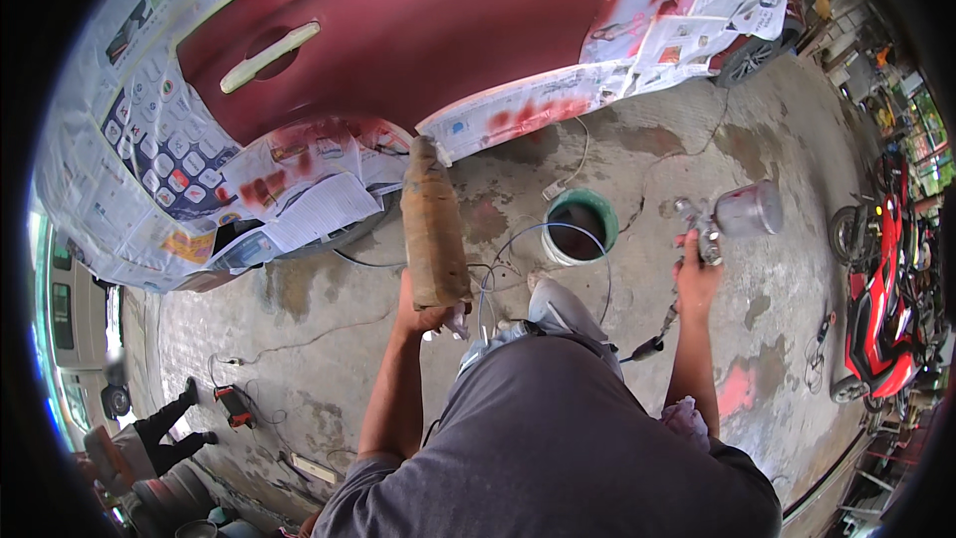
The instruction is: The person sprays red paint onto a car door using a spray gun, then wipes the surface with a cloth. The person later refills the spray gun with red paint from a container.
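My left hand [423, 315] is closed around the near end of a brown-stained, bottle-shaped container [434, 234], which tapers toward the car; a pale crumpled cloth or paper [457, 322] shows beside those fingers. Out to the right, my right hand [699, 279] grips a metal paint spray gun [705, 241] with a cloudy cup [749, 211] on it. A hose [651, 344] hangs below that hand. Ahead stands a car with a dark red panel [428, 30], masked all round by newspaper [528, 110] with red overspray. Its pale door handle [269, 58] is at the left.
A bucket [604, 207] with dark contents stands on the stained concrete floor [677, 179]. A blue hose [519, 235] and thin cables cross the floor. On the right is a red motorcycle [881, 309]. Another person's legs [167, 428] and a red-black device [235, 406] are at lower left.
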